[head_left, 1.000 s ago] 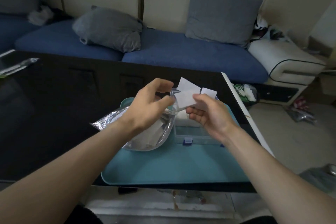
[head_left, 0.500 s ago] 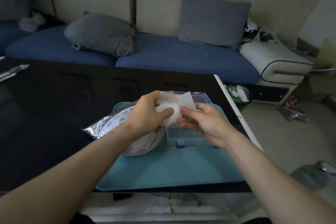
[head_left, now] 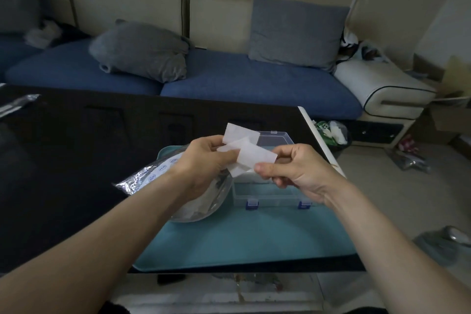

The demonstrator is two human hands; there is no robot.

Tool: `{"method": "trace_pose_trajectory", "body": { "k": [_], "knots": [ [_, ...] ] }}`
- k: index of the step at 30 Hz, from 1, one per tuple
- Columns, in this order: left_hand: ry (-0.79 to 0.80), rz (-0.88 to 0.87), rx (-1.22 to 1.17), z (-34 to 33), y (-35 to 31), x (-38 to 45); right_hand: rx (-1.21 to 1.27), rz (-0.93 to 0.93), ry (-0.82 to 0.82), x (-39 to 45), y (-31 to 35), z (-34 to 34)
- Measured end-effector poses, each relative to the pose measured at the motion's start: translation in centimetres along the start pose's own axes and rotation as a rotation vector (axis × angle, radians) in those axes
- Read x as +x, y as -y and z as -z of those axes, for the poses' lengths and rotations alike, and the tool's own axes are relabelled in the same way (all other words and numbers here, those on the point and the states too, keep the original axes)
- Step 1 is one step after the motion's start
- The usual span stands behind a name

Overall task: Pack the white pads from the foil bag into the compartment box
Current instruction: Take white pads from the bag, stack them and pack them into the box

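Both my hands hold white pads (head_left: 248, 152) in the air above the clear compartment box (head_left: 265, 192). My left hand (head_left: 204, 160) pinches a small bunch of them, one sticking up. My right hand (head_left: 297, 168) pinches the right end of one pad between thumb and fingers. The box sits open on a teal tray (head_left: 242, 239), its lid tilted back and its blue latches facing me. The silver foil bag (head_left: 155, 173) lies on the tray's left, mostly under my left wrist, with its open mouth toward the box.
The tray rests near the right end of a glossy black table (head_left: 63, 173), whose white edge runs down the right. Another foil packet (head_left: 17, 104) lies at the far left. A blue sofa with grey cushions (head_left: 142, 51) stands behind; clutter covers the floor at right.
The pads that both hands held bunched together have come apart: my right hand has drawn one pad to the right while my left hand keeps the others. The view shifted slightly.
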State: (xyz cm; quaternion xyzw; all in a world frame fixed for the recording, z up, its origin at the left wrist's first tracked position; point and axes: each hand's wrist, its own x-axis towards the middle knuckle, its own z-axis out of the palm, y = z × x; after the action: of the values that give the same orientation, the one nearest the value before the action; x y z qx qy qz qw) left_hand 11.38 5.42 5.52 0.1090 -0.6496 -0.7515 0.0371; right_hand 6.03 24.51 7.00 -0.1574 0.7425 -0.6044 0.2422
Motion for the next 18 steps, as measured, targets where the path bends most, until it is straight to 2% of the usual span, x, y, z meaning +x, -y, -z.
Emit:
{"method": "trace_pose_trajectory", "body": {
  "k": [3,6,12,16,18],
  "knots": [
    [0.086,0.012,0.124,0.0,0.4,0.0,-0.053,-0.046,0.016,0.1,-0.1,0.4],
    [0.098,0.023,0.157,-0.3,0.6,-0.1,-0.114,-0.087,0.05,0.0,-0.2,0.4],
    [0.165,0.111,0.023,-1.2,0.1,-0.4,-0.211,-0.091,-0.071,0.4,-0.6,0.0],
    [0.243,0.001,0.226,-1.2,0.6,-0.8,-0.301,-0.045,-0.136,1.0,-1.2,-0.2],
    [0.239,-0.021,0.253,-1.1,0.8,-0.8,-0.298,-0.018,-0.175,1.2,-1.3,-0.2]
  ]
}}
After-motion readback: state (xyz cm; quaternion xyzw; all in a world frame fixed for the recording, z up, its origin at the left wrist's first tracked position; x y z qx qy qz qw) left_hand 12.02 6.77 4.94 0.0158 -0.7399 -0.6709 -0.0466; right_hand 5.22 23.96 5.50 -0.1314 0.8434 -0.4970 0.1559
